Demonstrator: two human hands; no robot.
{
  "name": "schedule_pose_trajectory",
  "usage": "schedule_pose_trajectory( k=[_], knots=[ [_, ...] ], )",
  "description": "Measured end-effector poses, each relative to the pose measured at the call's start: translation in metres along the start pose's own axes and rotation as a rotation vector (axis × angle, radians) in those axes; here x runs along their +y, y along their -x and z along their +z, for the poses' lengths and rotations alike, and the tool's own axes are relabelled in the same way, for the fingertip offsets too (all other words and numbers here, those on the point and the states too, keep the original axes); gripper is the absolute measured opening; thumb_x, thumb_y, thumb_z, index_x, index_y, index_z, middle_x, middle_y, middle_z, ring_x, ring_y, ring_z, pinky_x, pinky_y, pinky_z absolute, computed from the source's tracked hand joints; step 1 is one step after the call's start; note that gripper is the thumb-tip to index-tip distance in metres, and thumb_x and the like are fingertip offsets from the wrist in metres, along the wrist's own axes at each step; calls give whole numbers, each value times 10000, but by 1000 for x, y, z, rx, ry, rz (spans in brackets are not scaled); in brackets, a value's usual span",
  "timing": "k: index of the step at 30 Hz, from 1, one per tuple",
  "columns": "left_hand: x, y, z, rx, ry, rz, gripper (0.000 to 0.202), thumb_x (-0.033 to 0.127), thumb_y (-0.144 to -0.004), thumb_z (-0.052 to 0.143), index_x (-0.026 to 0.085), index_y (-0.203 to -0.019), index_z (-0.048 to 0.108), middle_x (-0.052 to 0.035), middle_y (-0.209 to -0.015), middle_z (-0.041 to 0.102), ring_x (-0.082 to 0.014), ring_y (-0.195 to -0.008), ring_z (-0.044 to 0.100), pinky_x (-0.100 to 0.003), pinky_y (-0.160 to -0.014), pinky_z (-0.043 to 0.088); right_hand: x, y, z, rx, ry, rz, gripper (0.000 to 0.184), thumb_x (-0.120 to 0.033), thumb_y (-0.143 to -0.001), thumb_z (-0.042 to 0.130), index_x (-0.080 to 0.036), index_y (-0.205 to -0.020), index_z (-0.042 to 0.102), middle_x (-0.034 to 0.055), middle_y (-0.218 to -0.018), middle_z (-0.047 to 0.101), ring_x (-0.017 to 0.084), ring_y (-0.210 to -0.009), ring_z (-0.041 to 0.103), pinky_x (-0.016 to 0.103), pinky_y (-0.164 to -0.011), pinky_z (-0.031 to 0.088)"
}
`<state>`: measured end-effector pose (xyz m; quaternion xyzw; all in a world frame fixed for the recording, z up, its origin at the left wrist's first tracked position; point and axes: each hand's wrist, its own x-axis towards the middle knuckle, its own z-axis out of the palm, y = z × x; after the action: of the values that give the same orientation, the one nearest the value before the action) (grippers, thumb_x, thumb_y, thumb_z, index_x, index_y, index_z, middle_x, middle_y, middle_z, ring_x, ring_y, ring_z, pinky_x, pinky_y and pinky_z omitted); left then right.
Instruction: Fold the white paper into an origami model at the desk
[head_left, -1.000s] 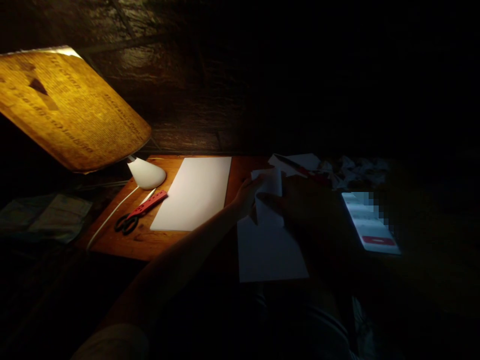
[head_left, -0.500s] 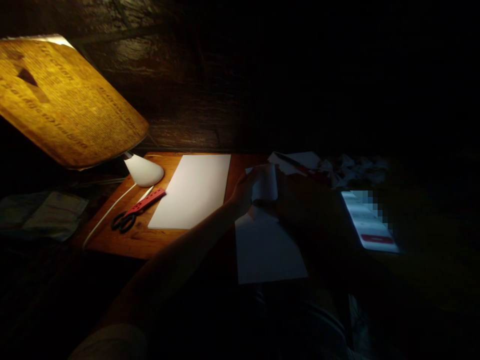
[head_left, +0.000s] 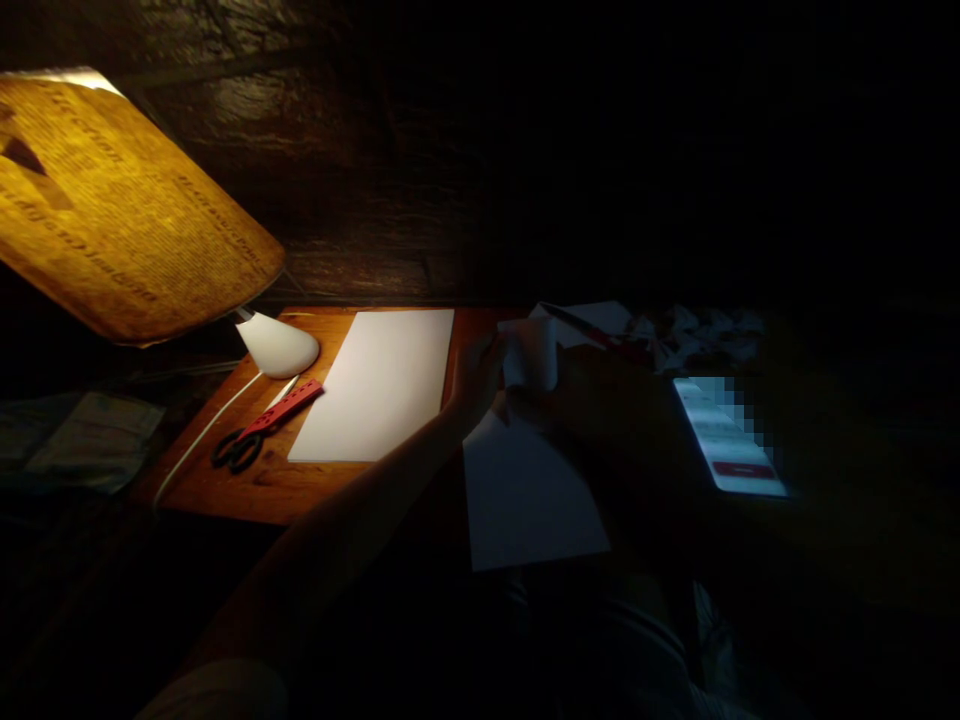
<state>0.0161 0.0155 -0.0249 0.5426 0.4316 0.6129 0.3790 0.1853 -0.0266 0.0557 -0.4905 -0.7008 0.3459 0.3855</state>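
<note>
Most of the right hand (head_left: 551, 395) sinks into the dark, so whether its fingers close on the paper (head_left: 529, 350) or only rest against it I cannot tell; the left hand (head_left: 476, 375), dimly lit, grips the paper's left edge. The two hands are close together with the paper between them, its top raised and its lower part bent. A sheet (head_left: 536, 500) spreads below them toward the lap, but its upper end is covered by the hands — whether it is joined to the paper is unclear. The right forearm is nearly lost in shadow, the lampshade (head_left: 150, 210) is cut off by the left border, and blocky squares mask one corner of the lit phone (head_left: 720, 435). White scraps (head_left: 697, 340) at the back right are too dim to make out, as is the slim, dark, red-ended tool (head_left: 577, 325) lying on another sheet nearby. A red strip covers part of the scissors (head_left: 238, 450). The worktop (head_left: 232, 490) is wood, warm orange by the lamp base (head_left: 281, 345) and the bright white sheet (head_left: 375, 385), fading to black rightward. Behind rises a rough, dark wall (head_left: 360, 170) — faintly glossy at upper left, otherwise unlit.
</note>
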Motion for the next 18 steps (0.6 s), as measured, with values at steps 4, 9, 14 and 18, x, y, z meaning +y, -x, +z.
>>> schedule_pose_trajectory(
  k=[4, 9, 14, 18],
  knots=[
    [5, 0, -2, -52, -97, 123, 632, 724, -921, 687, 214, -614, 477, 48, -566, 381, -107, -551, 351, -271, -502, 270, -5, 1, 2, -44, -62, 159, 321, -225, -745, 861, -249, -667, 551, 134, -915, 787, 329, -909, 764, 388, -731, 625],
    [9, 8, 4, -192, -105, 124, 622, 705, -954, 647, 211, -619, 473, 51, -560, 395, -97, -529, 348, -252, -485, 251, 30, -8, 14, 163, -343, 129, 118, -292, -903, 677, -254, -811, 615, 29, -783, 722, 221, -765, 695, 319, -647, 561],
    [13, 11, 5, -170, -77, 130, 567, 638, -941, 699, 208, -624, 507, 50, -557, 421, -97, -522, 386, -233, -472, 283, 53, -14, 17, 205, -350, 72, 149, -356, -843, 733, -246, -809, 639, 0, -708, 652, 175, -663, 610, 285, -590, 506],
    [18, 10, 3, -59, -86, 190, 471, 528, -910, 761, 201, -629, 569, 48, -537, 467, -93, -511, 414, -220, -464, 298, 50, -11, 18, 183, -373, 35, 170, -382, -831, 756, -242, -817, 661, 4, -717, 659, 170, -649, 597, 282, -568, 495]
  ],
)
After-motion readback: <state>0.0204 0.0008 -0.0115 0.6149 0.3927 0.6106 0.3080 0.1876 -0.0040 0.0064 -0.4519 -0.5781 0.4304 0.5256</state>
